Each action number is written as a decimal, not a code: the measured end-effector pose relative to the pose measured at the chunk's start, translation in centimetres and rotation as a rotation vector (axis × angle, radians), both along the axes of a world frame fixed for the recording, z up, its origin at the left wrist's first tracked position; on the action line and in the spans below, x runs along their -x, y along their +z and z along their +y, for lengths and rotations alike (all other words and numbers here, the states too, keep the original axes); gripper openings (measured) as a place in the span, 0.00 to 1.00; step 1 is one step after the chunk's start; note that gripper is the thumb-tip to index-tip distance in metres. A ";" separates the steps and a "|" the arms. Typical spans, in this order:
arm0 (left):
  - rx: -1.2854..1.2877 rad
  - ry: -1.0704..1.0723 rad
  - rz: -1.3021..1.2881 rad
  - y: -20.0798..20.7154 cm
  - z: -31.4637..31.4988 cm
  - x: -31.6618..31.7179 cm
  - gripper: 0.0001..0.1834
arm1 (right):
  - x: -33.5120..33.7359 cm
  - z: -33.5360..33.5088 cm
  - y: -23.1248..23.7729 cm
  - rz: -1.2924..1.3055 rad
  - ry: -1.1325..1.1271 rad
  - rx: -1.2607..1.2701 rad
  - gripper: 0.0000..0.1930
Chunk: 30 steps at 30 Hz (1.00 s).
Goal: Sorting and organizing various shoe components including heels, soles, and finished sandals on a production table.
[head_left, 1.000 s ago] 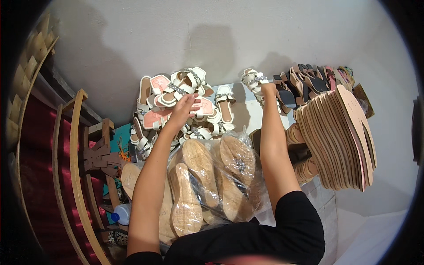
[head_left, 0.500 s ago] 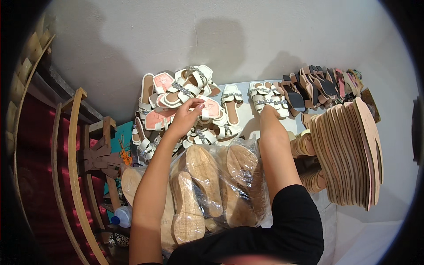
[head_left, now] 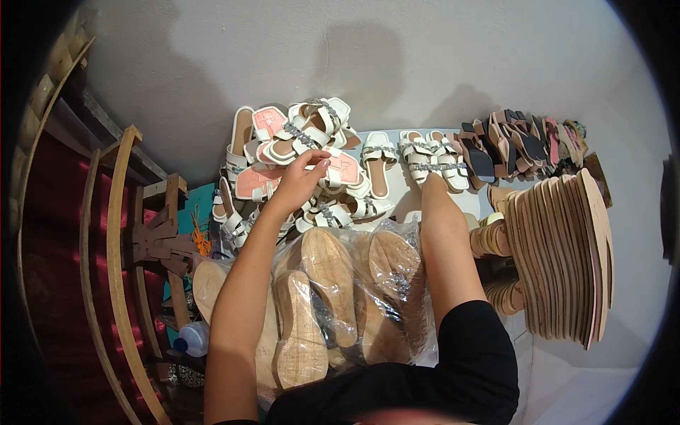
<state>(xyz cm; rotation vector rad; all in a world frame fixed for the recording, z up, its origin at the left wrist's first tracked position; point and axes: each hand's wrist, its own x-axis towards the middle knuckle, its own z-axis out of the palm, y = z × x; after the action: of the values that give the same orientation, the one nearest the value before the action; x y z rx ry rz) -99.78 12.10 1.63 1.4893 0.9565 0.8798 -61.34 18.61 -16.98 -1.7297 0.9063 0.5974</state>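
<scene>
A heap of white sandals point(head_left: 304, 138) with grey beaded straps and pink or tan insoles lies on a pale surface by the wall. Over its front, my left hand point(head_left: 301, 185) has thumb and fingers apart, nearest a pink sole point(head_left: 341, 167), with nothing gripped that I can see. Farther right, my right hand point(head_left: 433, 182) reaches to the front of a pair of white sandals point(head_left: 438, 157) standing side by side. Its fingers are hidden behind the wrist. Between the two hands stands a single white sandal point(head_left: 380, 166).
Clear plastic bags of wooden-looking soles point(head_left: 304, 333) lie between my forearms. A tall stack of sole pieces point(head_left: 559, 262) stands at right, with dark-soled heeled sandals point(head_left: 506, 145) behind it. At left are a wooden rack point(head_left: 117, 262) and a blue-capped bottle point(head_left: 193, 339).
The view has shifted slightly, so the sole stack sits lower. The right-hand pair of sandals now looks a little more evenly lined up. My left hand stays over the heap.
</scene>
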 end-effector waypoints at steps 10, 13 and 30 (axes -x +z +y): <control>-0.030 0.013 0.041 -0.8 0.3 0.3 0.15 | 1.8 1.3 3.0 -0.411 0.077 0.555 0.13; 0.005 0.025 0.049 -0.5 0.2 0.5 0.16 | 4.5 1.5 4.1 -0.746 0.195 0.739 0.13; -0.096 0.492 0.056 -5.3 3.5 3.4 0.14 | 10.3 3.4 2.8 0.004 2.085 0.535 0.20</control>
<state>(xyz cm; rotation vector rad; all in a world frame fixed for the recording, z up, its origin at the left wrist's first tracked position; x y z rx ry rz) -103.19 15.64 -3.65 1.3839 1.3708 1.2525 -71.66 21.99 -14.20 -2.6612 -1.2993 1.6470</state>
